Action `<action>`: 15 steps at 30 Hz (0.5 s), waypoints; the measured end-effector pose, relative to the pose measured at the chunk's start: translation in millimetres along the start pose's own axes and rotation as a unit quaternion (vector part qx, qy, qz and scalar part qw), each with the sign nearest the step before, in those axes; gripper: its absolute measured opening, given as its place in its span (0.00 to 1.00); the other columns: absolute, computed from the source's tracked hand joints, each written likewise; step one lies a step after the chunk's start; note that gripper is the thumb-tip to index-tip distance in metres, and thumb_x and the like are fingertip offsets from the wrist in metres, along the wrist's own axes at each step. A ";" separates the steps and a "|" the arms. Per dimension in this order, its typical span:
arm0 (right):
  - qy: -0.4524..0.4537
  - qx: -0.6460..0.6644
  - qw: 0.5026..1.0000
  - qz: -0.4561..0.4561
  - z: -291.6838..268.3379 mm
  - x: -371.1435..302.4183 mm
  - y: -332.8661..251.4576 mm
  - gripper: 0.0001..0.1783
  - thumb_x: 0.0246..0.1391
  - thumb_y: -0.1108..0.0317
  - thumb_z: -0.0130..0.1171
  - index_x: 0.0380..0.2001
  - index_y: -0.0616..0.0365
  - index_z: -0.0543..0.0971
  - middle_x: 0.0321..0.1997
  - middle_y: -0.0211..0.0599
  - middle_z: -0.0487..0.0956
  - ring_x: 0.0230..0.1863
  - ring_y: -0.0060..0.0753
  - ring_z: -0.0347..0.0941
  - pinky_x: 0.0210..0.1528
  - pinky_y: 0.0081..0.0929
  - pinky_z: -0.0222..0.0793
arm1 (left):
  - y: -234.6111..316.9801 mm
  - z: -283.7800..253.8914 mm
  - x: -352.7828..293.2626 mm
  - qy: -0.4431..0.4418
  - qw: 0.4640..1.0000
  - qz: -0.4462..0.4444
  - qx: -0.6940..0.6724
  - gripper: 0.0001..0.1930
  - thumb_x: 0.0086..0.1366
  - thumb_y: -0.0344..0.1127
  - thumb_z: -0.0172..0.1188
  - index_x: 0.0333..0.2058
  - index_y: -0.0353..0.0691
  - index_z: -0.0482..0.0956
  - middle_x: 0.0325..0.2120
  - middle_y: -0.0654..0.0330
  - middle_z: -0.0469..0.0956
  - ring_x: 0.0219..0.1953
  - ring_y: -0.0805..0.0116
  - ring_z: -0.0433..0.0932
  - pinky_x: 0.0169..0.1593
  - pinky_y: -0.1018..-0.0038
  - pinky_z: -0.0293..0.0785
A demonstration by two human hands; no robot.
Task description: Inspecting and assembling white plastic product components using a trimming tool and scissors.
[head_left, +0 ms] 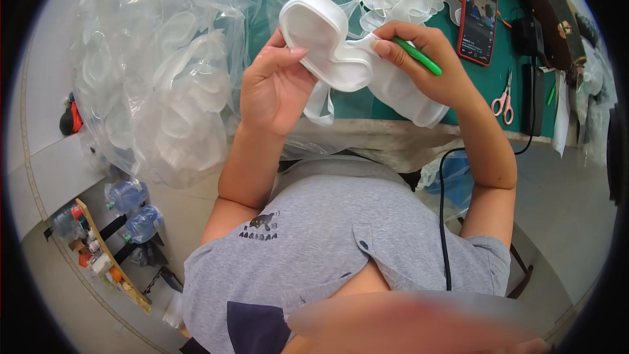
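Step in hand appears to be checking or trimming the white piece (318,29), held up over the near edge of the green table (483,78). Left hand (278,88): thumb and fingers clamped on its rim. Right hand (429,49): thumb and forefinger pinched on its narrow middle, green tool (420,58) lodged alongside — working end not discernible. Next move likely calls for a steady left hold. Clear bag (118,3), left: curved white pads (173,118) inside — count uncertain.

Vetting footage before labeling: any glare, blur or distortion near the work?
Head, center: the white piece and green tool look fairly sharp; head, left: pale reflections streak the clear plastic bag; head, lower edge: a heavily blurred patch; head, outer edges: lines bow, corners black.
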State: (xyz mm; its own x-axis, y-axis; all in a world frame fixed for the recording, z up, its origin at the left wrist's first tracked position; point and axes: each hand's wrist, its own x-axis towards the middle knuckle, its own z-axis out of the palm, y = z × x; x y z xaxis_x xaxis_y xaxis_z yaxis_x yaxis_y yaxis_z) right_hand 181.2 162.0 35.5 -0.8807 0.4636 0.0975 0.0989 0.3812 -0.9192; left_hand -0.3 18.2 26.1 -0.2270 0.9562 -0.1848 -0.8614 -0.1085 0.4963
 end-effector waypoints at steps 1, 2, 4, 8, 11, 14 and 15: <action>0.010 -0.012 1.000 -0.004 -0.7 -0.3 0.0 0.10 0.60 0.66 0.55 0.36 0.62 0.77 0.27 0.28 0.76 0.31 0.16 0.66 0.35 0.18 0.64 | 0.1 -1.8 -0.8 0.000 1.000 0.000 0.001 0.19 0.64 0.27 0.49 0.54 0.32 0.65 0.50 0.52 0.72 0.54 0.63 0.71 0.59 0.64 0.66; 0.019 -0.024 1.000 -0.008 -1.0 -0.3 -0.2 0.09 0.60 0.66 0.56 0.35 0.63 0.77 0.27 0.28 0.75 0.30 0.16 0.66 0.35 0.17 0.64 | -0.6 -4.7 -1.6 -0.016 1.000 0.005 -0.002 0.20 0.63 0.26 0.49 0.54 0.32 0.64 0.50 0.52 0.71 0.55 0.62 0.70 0.60 0.63 0.64; 0.019 -0.030 0.999 -0.034 -1.1 -0.3 -1.0 0.09 0.59 0.66 0.56 0.34 0.63 0.77 0.27 0.28 0.75 0.30 0.16 0.66 0.35 0.17 0.64 | -1.4 -6.0 -2.4 -0.031 0.999 0.009 -0.005 0.21 0.63 0.26 0.48 0.55 0.31 0.64 0.50 0.52 0.71 0.56 0.61 0.69 0.61 0.62 0.63; 0.027 -0.025 0.996 -0.076 1.0 -0.7 1.2 0.10 0.59 0.66 0.56 0.34 0.63 0.77 0.27 0.28 0.75 0.30 0.16 0.66 0.34 0.16 0.63 | -6.6 -0.5 0.5 0.029 0.999 0.010 0.024 0.22 0.65 0.32 0.50 0.56 0.32 0.62 0.51 0.53 0.70 0.56 0.61 0.69 0.61 0.63 0.63; 0.037 0.026 0.999 -0.018 0.0 -0.4 -5.5 0.09 0.60 0.66 0.56 0.34 0.63 0.77 0.28 0.28 0.75 0.30 0.17 0.66 0.35 0.16 0.64 | -14.3 3.0 1.5 0.029 0.998 -0.019 0.054 0.23 0.66 0.35 0.52 0.57 0.34 0.60 0.52 0.54 0.70 0.56 0.63 0.69 0.60 0.63 0.64; 0.057 0.036 0.998 -0.009 -0.4 2.1 -4.1 0.09 0.60 0.67 0.55 0.35 0.63 0.77 0.29 0.28 0.76 0.31 0.17 0.68 0.36 0.16 0.65 | -28.1 12.0 -4.6 -0.004 0.987 -0.026 0.156 0.25 0.66 0.36 0.55 0.57 0.34 0.60 0.51 0.56 0.70 0.56 0.65 0.69 0.59 0.65 0.66; 0.058 0.036 0.998 -0.007 0.4 3.4 -3.4 0.09 0.60 0.67 0.55 0.35 0.63 0.77 0.29 0.28 0.76 0.31 0.17 0.68 0.36 0.16 0.65 | -31.0 14.1 -6.4 -0.024 0.971 -0.012 0.236 0.25 0.65 0.36 0.56 0.57 0.34 0.60 0.51 0.57 0.71 0.56 0.66 0.69 0.58 0.65 0.67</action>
State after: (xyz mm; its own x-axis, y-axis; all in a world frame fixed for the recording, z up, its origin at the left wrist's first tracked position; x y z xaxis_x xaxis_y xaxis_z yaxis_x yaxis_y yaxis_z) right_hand 177.8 162.0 38.8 -0.8222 0.5488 0.1509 0.0486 0.3318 -0.9421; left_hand 34.2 19.3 23.9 -0.1775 0.9700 -0.1663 -0.5597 0.0395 0.8277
